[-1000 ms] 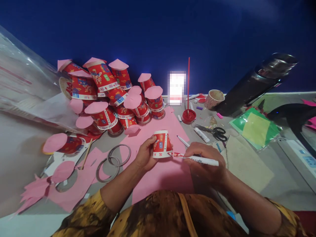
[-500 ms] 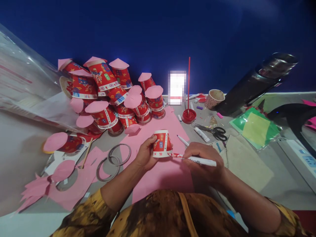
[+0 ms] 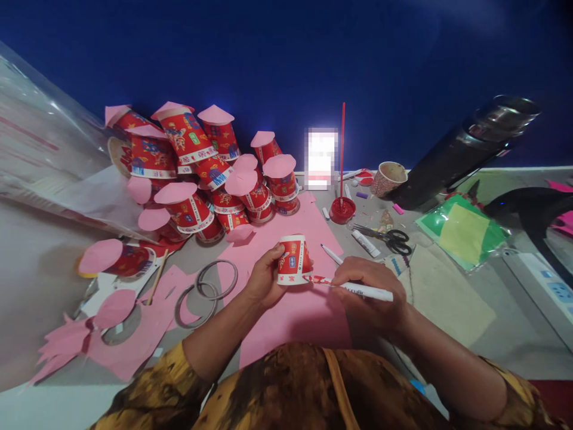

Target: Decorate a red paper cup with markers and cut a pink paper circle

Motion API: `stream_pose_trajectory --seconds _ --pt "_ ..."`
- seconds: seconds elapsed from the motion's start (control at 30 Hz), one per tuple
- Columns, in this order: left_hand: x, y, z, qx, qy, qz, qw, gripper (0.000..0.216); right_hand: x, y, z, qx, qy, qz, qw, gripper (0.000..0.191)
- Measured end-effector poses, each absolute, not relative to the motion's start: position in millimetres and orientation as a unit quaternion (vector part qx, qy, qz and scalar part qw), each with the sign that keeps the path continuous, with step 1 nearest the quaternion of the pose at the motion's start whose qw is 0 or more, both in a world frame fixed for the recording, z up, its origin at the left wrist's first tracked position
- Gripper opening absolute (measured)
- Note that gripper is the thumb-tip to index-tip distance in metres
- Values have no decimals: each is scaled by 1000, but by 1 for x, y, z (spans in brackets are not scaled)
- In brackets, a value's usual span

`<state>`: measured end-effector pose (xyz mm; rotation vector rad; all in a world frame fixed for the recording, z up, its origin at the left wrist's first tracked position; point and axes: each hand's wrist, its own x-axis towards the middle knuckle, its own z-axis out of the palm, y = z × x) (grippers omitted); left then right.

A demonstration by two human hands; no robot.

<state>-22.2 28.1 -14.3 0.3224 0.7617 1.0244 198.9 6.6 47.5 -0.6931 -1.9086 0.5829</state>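
Note:
My left hand (image 3: 263, 276) is wrapped round a red and white paper cup (image 3: 293, 261), held upside down with its white rim at the bottom. In my right hand (image 3: 373, 286) is a white acrylic marker (image 3: 362, 291) with red smears near its tip. The tip touches or nearly touches the cup's white rim, where small red flower marks show. Beneath both hands lies a large sheet of pink paper (image 3: 286, 322). A second marker (image 3: 330, 254) rests on the table just beyond my right hand.
Stacked red cups with pink paper cones (image 3: 190, 214) fill the back left. Two rolls of tape (image 3: 217, 279) lie beside pink paper scraps (image 3: 141, 349). On the right are scissors (image 3: 396, 242), a red paint pot (image 3: 342, 212) with a brush, a paper cup (image 3: 390, 179) and a black flask (image 3: 452, 155).
Almost nothing differs. The marker in my right hand has shifted very slightly along the cup's rim, while my left hand and the cup keep their place.

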Motion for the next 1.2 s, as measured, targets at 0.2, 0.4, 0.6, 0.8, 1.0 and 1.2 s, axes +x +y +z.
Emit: stream_pose_trajectory --seconds 0.2,0.4,0.6,0.8,1.0,1.2 --pt "-21 28 -13 140 352 481 790 46 198 6 48 -282 -790 236 491 8" --pt "-21 28 -12 135 350 484 791 43 201 8 47 -293 -789 228 489 8" --pt "-20 28 -11 139 347 484 791 46 200 8 46 -278 -792 243 486 9" --pt "-20 28 -12 141 345 485 791 46 202 6 48 -277 -790 248 487 7" --pt "-20 28 -12 146 343 483 792 53 201 6 46 -269 -795 258 478 7" --pt "-21 28 -13 150 341 483 792 55 202 8 48 -270 -790 257 486 6"
